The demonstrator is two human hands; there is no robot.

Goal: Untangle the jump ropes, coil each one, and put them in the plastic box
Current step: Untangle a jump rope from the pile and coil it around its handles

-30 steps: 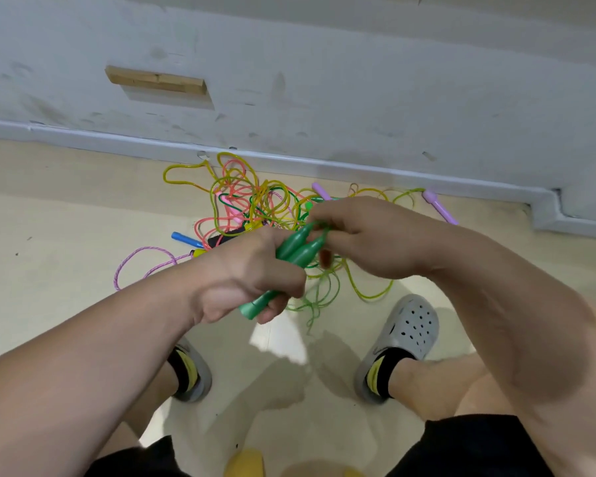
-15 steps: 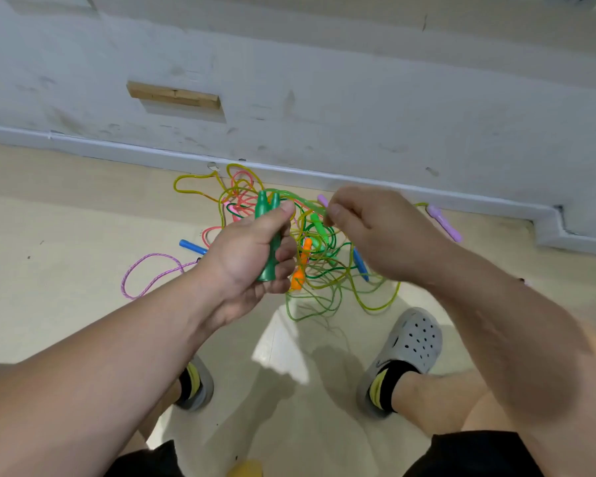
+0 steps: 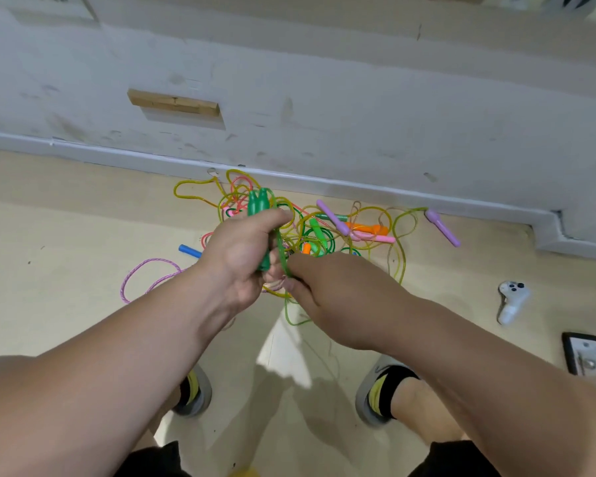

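Observation:
My left hand (image 3: pixel 241 256) grips two dark green jump-rope handles (image 3: pixel 258 204) held upright together, tips pointing away from me. My right hand (image 3: pixel 327 287) pinches the green cord (image 3: pixel 283 256) just below those handles. Behind the hands a tangle of jump ropes (image 3: pixel 324 232) lies on the floor by the wall: yellow, green and pink cords with purple handles (image 3: pixel 443 228), orange handles (image 3: pixel 365 227), a pink handle (image 3: pixel 379 238) and a blue handle (image 3: pixel 189 251). A pink braided rope (image 3: pixel 145 270) loops out to the left. No plastic box is in view.
The white wall and baseboard (image 3: pixel 358 187) run close behind the pile. A white game controller (image 3: pixel 512 301) and a dark flat device (image 3: pixel 585 352) lie on the floor at the right. My two feet in grey clogs (image 3: pixel 369 397) stand below the hands.
My right hand has come down from beside the handles' tips to just below my left hand, now pinching the green cord there. The handles stay upright in my left hand.

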